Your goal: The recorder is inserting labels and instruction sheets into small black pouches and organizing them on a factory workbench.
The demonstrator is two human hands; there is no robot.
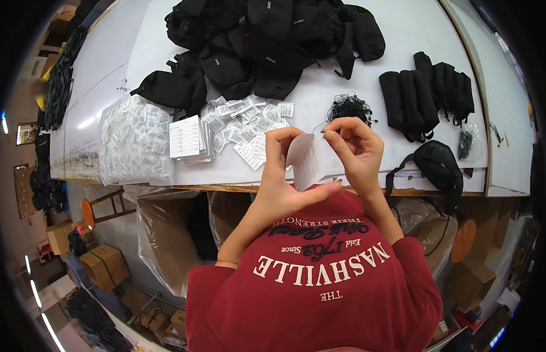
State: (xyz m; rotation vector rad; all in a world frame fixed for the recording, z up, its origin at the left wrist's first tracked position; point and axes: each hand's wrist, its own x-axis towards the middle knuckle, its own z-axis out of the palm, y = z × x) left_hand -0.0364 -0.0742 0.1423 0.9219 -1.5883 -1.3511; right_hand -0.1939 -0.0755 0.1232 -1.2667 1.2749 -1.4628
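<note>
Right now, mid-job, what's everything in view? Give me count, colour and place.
Worktable: one, white, centre
Bags: many, black, piled at far side
Sack of packets: one, clear with white contents, left
Card stack: one, white, right of sack
Loose packets: many, white, centre
Tangled cords: one bunch, black, beyond hands
Folded pouches: several, black, right
Strapped bag: one, black, right front edge
Cartons: several, brown, below table
Held card: one, white, centre front
Held cord: one, dark, beside card
Shirt: one, dark red, lower centre
Left hand: one, bare, holding card
Right hand: one, bare, pinching cord
</note>
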